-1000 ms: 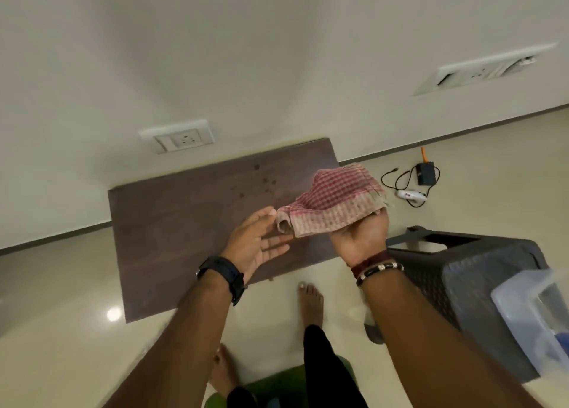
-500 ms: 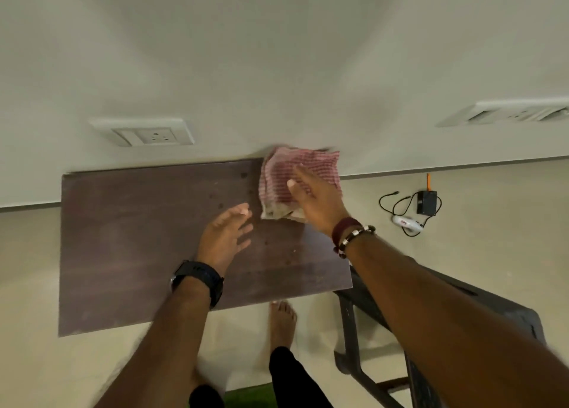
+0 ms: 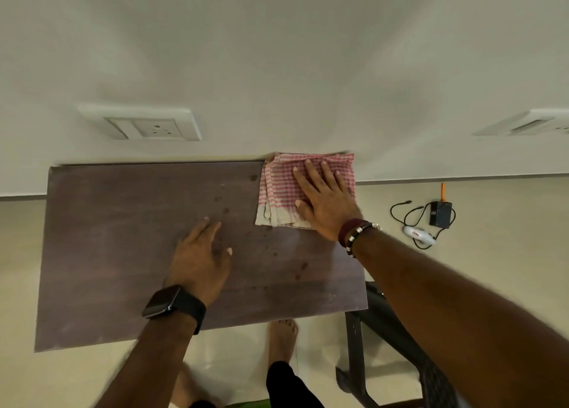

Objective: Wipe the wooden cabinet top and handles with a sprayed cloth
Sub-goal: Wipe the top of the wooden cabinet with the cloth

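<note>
right hand (image 3: 328, 206) flat, fingers spread, pinning cloth (image 3: 284, 189) at cabinet top (image 3: 123, 238) back-right corner; left hand (image 3: 200, 253) open, empty. Suggest overlapping strokes leftward through the spots (image 3: 226, 210), even pressure

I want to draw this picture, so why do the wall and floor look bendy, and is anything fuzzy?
Head view: the wide lens curves the wall and stretches the corners; the right hand pressing the checked cloth on the cabinet top looks fairly sharp, while the left hand is slightly smeared; the light is soft and dim, with no glare on the wood.
</note>
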